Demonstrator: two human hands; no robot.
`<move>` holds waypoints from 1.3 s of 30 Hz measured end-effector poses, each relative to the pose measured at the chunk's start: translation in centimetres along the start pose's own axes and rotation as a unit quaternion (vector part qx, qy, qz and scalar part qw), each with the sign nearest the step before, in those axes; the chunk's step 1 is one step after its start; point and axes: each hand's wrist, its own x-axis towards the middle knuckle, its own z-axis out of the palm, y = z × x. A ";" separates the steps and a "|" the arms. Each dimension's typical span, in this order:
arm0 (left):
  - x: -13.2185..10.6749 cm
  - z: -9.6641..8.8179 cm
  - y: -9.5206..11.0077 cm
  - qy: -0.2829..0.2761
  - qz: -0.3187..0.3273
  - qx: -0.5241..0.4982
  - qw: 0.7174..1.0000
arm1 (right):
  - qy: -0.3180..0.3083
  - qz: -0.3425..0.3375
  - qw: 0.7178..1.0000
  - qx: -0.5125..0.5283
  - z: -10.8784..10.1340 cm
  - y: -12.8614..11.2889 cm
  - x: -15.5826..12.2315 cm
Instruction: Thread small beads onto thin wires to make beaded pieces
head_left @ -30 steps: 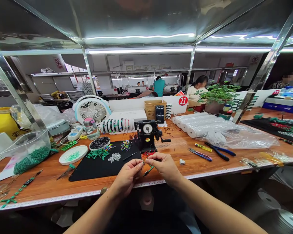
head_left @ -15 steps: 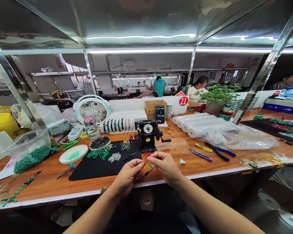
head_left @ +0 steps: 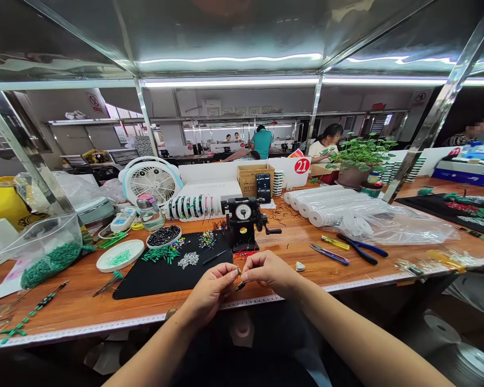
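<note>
Far left: clear bag of green beads [head_left: 44,257] on the wooden bench [head_left: 80,306]. Right of it are a white dish [head_left: 120,256] and a bowl of dark beads [head_left: 164,236], both at the far-left side of the black mat [head_left: 153,282]. Small bead piles lie on the mat's far half. Left hand [head_left: 210,293] is at the bench's near edge, just near of the mat's right corner, thumb and forefinger pinched on a small wire piece [head_left: 239,278], other fingers curled. Right hand [head_left: 268,271] pinches the same piece from the other side, fingertips of both hands nearly touching. The piece is held off the bench between the hands, near side of the black hand-crank machine [head_left: 244,219]. It's too small to tell what's on it. Further right: cutters [head_left: 329,255] and blue-handled pliers [head_left: 361,249] lie flat on the bench, well apart from the hands. White rolls [head_left: 326,205] lie beyond them, beside a crumpled plastic sheet [head_left: 403,228].
</note>
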 end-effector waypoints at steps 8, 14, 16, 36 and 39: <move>0.0 -0.2 0.1 -0.016 -0.008 0.006 1.000 | -0.014 0.011 0.999 0.029 0.0 -0.2 0.0; -0.2 -0.3 0.3 -0.038 -0.013 0.023 0.999 | -0.024 0.033 0.999 0.010 -0.2 -0.7 -0.1; -0.2 -0.4 0.2 -0.042 -0.012 0.036 0.998 | -0.030 0.043 0.999 0.003 -0.3 -0.7 0.0; -0.2 0.3 0.2 -0.034 -0.015 0.162 0.986 | -0.065 0.001 0.977 -0.203 -0.7 -1.4 -0.5; -0.1 0.0 0.0 -0.041 -0.007 0.174 0.984 | -0.091 -0.048 0.967 -0.233 -0.8 -1.7 -0.5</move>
